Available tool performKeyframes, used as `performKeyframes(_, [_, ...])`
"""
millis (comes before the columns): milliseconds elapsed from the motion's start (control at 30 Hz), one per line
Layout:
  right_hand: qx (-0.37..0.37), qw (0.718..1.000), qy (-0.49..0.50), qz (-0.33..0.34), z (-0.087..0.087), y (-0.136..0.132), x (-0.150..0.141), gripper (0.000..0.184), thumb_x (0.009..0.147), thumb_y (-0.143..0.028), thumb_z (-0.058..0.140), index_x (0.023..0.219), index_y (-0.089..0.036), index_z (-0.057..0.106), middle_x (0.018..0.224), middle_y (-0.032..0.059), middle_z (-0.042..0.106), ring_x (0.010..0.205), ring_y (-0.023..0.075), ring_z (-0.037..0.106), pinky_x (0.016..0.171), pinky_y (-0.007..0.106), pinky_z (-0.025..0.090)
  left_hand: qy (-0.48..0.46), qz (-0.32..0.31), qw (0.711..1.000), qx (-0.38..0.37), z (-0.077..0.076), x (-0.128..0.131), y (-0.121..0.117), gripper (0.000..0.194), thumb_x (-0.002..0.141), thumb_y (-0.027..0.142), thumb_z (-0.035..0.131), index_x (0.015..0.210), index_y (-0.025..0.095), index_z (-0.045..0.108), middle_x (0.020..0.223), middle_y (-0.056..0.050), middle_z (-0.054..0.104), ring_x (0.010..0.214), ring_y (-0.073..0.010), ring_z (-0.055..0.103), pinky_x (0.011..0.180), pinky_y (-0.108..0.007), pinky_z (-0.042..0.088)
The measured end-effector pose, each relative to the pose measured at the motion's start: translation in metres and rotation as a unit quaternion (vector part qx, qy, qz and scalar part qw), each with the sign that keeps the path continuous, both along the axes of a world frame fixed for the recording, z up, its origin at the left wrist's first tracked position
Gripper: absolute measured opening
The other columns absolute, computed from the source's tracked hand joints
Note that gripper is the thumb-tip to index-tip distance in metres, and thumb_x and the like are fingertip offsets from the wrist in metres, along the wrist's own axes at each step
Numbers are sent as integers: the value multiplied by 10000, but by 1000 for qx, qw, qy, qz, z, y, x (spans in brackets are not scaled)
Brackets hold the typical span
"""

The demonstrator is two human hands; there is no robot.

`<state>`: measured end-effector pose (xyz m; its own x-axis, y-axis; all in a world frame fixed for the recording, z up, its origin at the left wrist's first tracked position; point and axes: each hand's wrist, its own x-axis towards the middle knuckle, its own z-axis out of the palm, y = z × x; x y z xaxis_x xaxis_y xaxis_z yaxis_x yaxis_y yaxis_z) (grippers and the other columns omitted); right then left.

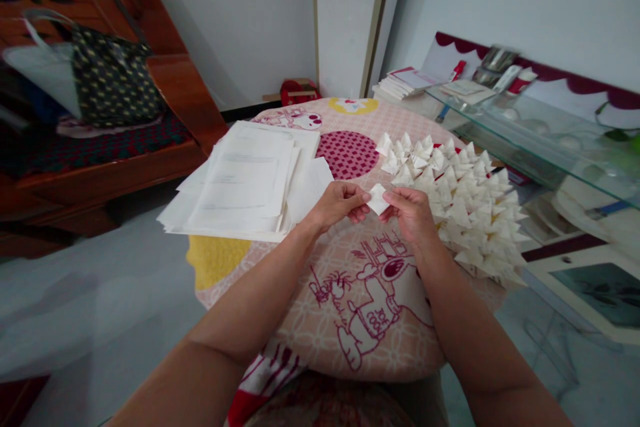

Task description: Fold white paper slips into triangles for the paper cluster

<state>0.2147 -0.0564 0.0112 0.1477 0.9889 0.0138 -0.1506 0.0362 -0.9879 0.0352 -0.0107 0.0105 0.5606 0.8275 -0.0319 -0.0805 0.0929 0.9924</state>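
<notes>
Over the middle of the cloth-covered worktop point(313, 337), a small folded paper point(379, 199) is being held between the left hand point(344, 201) and the right hand point(411, 209).
Both hands are gripping the paper at opposite corners, thumbs and fingers pinching; it is presenting diamond-wise, one corner pointing far, no long axis showing clearly. A cluster of folded pieces point(463, 203) is standing just beyond the right hand, to its right, running from far to near; that hand is lying nearer to it. A stack of sheets point(235, 177) is resting on the left, nearer the left hand.
</notes>
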Motion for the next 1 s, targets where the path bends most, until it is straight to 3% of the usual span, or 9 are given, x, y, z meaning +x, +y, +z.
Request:
performKeyframes(167, [8, 1000, -6, -13, 0, 1, 3, 332, 602, -456, 830, 558, -186, 643, 480, 24, 641, 380, 152, 582, 383, 249, 470, -25, 27, 998, -47, 3, -2, -2, 271, 875, 337, 715, 760, 93, 690, 659, -58, 716, 516, -109, 654, 525, -213, 540])
performKeyframes(400, [15, 999, -26, -15, -1, 0, 2, 305, 618, -445, 823, 567, -187, 668, 483, 23, 648, 385, 150, 579, 399, 251, 477, -3, 45, 999, -29, 5, -2, -2, 174, 820, 210, 702, 684, 116, 649, 622, -30, 686, 491, -96, 622, 498, -204, 512])
performKeyframes(733, [5, 1000, -12, -17, -2, 0, -3, 299, 616, -450, 825, 575, -192, 678, 480, 22, 650, 373, 153, 574, 381, 256, 473, 24, 94, 990, 101, 0, 5, -2, 131, 775, 116, 611, 649, 141, 592, 513, 33, 586, 439, -61, 530, 442, -163, 387])
performKeyframes(833, [0, 1000, 8, -17, -1, 0, -4, 309, 606, -452, 830, 577, -189, 670, 479, 22, 647, 371, 149, 572, 377, 251, 471, 6, 101, 990, 103, 1, 4, -2, 138, 788, 155, 651, 670, 148, 579, 521, 44, 572, 442, -53, 514, 447, -158, 384])
performKeyframes(1000, [2, 1000, 12, -11, 0, -1, -3, 315, 593, -440, 842, 556, -187, 658, 473, 18, 641, 359, 144, 563, 364, 245, 459, -13, 14, 999, 49, 2, -4, 0, 358, 809, 452, 754, 711, 130, 632, 613, -11, 640, 499, -93, 595, 498, -207, 493])
